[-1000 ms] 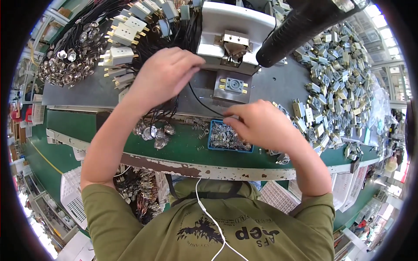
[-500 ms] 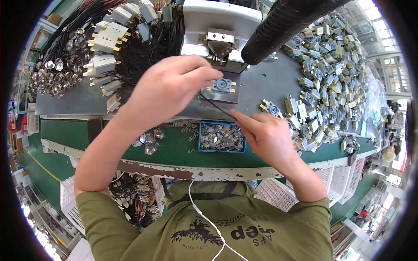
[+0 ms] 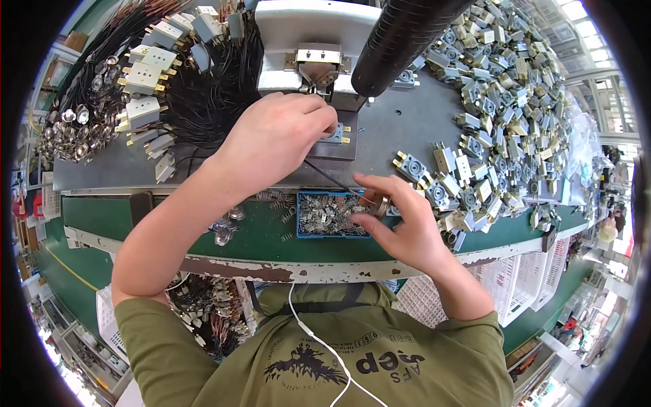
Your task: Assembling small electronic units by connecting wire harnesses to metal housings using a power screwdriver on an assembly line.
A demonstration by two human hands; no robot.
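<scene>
Beneath the press head, a grey switch-like block (image 3: 337,134) with brass tabs sits on a metal plate. My left hand (image 3: 281,132) is closed over the block's left side; its fingertips and whatever they pinch are hidden. From under that hand a thin black wire (image 3: 325,174) slants down toward my right hand (image 3: 410,227). The right thumb and forefinger are spread, while the other fingers curl about a round metal cap (image 3: 382,205). Below the wire lies a blue tray (image 3: 298,216) filled with small metal parts, close to the right fingertips.
A press (image 3: 319,57) with a thick black handle (image 3: 390,51) stands ahead. Grey blocks (image 3: 488,105) pile up on the right. Wired blocks (image 3: 144,78) and shiny metal caps (image 3: 81,132) lie on the left. Springs (image 3: 274,197) rest by the table edge; white baskets (image 3: 505,288) stand below.
My right thumb and forefinger have parted from the wire, and the hand has turned, showing the round metal cap. My left hand has moved further over the grey block, its fingertips now hidden.
</scene>
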